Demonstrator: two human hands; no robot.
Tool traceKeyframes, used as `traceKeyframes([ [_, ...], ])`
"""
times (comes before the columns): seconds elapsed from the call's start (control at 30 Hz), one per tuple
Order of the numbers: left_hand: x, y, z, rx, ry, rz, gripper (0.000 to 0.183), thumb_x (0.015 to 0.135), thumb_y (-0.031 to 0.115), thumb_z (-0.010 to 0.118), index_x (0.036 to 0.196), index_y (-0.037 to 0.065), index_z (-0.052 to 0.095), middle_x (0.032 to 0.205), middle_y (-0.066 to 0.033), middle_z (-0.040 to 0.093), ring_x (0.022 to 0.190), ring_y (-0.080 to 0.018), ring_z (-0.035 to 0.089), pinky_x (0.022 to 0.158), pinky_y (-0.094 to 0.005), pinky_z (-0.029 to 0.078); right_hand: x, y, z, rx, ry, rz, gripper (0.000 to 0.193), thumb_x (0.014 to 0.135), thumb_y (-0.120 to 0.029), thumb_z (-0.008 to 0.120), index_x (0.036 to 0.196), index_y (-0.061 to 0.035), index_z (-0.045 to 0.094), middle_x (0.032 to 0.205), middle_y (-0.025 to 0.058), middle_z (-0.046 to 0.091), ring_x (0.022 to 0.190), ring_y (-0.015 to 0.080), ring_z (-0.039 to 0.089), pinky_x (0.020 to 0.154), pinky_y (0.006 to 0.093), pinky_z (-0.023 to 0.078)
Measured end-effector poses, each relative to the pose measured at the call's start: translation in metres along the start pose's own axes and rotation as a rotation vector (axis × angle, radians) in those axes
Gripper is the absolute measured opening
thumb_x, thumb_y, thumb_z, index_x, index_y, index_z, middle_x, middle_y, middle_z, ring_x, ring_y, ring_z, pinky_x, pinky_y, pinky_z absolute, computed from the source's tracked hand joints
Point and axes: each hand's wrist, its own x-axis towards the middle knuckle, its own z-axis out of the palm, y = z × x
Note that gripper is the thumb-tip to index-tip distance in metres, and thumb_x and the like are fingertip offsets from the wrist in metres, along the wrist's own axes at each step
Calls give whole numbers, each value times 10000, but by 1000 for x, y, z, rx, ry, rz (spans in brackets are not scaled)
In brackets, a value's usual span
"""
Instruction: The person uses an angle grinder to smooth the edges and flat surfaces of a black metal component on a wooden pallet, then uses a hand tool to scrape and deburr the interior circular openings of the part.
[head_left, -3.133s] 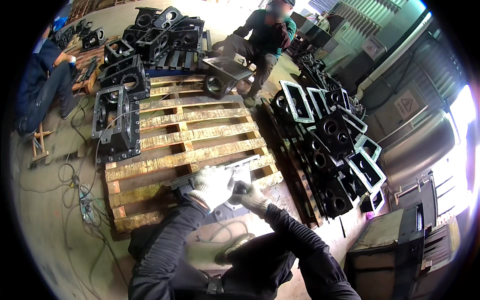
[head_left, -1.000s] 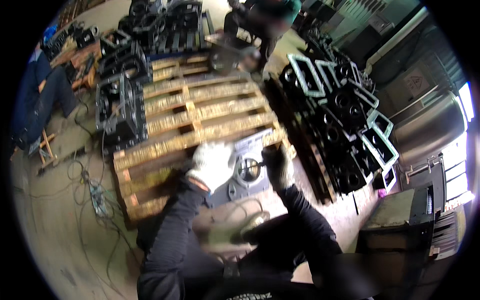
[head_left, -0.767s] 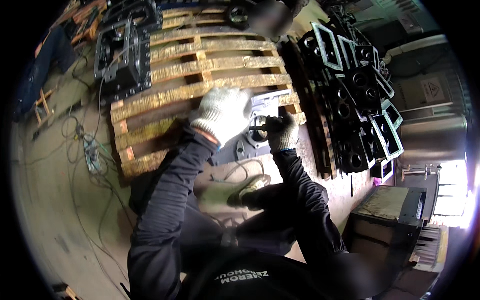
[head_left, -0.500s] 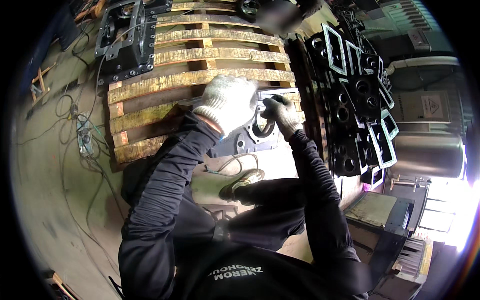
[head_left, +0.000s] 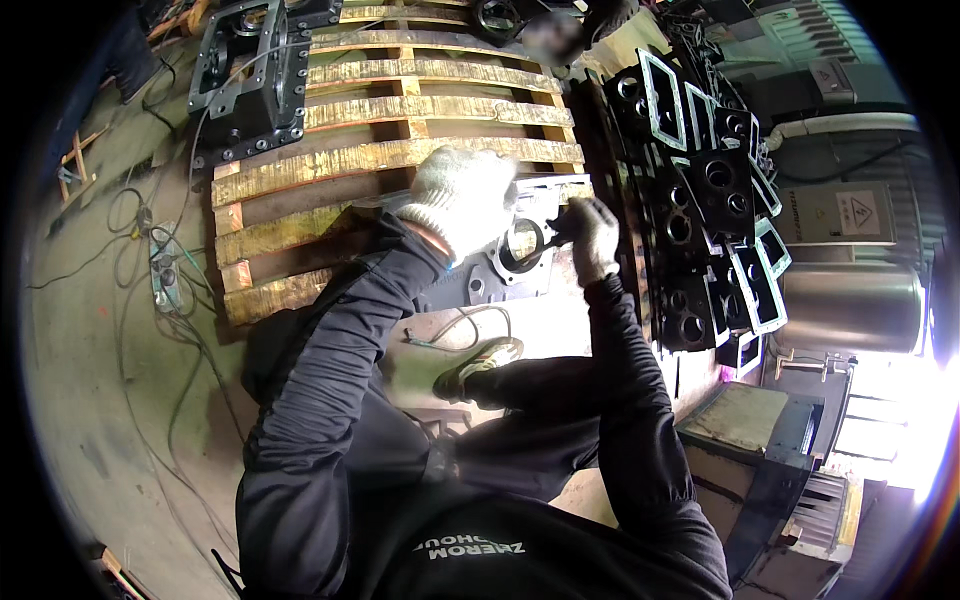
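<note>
A grey metal casting (head_left: 512,287) with a large round opening lies at the near edge of the wooden pallet (head_left: 365,155), in front of me. My left hand (head_left: 463,195), in a white knitted glove, is curled over its left part. Glare washes out those fingers, and whatever they grip is hidden. To the right of the opening, my right hand (head_left: 594,238) has its dark-tipped glove fingers bent together. They pinch a small dark thing at the opening's right rim, too small to name.
A large dark housing (head_left: 245,75) stands at the pallet's far left. Several black castings with rectangular frames (head_left: 765,285) are stacked at the right. Cables and a power strip (head_left: 165,275) lie on the left floor. A loose cord (head_left: 462,325) lies near my shoe (head_left: 478,368).
My right hand has shifted slightly right, off the opening, uncovering more of its rim. My left hand stays over the casting, nearly in place.
</note>
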Motion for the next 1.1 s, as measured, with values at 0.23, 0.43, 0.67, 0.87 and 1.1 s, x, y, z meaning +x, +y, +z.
traceKeyframes([
  [0.23,4,5,1,-17,56,45,245,885,301,594,976,88,674,862,-142,698,801,-348,688,731,-468,556,1,28,-7,-1073,-1,-348,344,722,-367,779,818,-53,678,867,144,710,798,301,693,695,350,551],
  [0.43,3,4,-2,-19,16,27,233,871,296,611,961,90,673,854,-159,698,809,-354,690,726,-469,549,-3,55,-26,-280,64,-137,263,919,-267,575,822,-22,579,641,129,596,573,303,633,588,426,559],
  [0.67,-1,-4,2,0,83,29,244,917,312,565,978,98,667,862,-136,700,803,-344,691,737,-470,547,-10,12,-2,-95,64,-87,266,970,-188,543,788,-7,614,619,95,620,534,211,632,521,319,523],
  [0.87,5,7,-4,-28,91,64,237,895,308,584,974,103,670,863,-138,700,804,-347,692,722,-468,552,-37,85,-54,779,67,184,352,973,-352,583,875,-17,531,838,173,627,773,287,646,729,438,558],
  [1.1,5,10,7,-74,18,62,274,890,324,591,1025,102,677,946,-159,701,879,-372,681,776,-476,540,-147,59,-10,415,281,334,320,947,-229,679,1104,41,610,969,131,658,875,220,672,775,333,580],
])
